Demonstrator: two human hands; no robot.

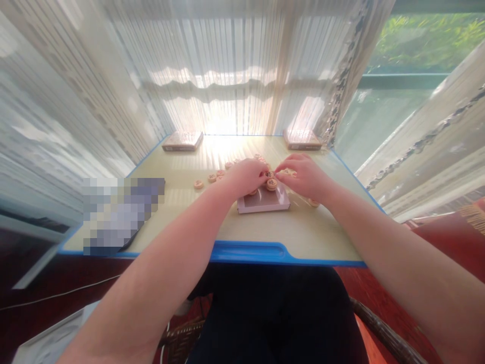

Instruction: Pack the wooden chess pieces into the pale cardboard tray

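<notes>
Now, leftmost, a loose disc lies mid-table, woody, probably light and hard, best pinched by its rim. Next, the left hand curls over a flat, smooth-looking box, set back from the front edge of the table. Marked round pieces sit on top (they might slide!). Rightmost, the right hand arches beside them; the hands are close but apart, either one's grip impossible to tell.
</notes>
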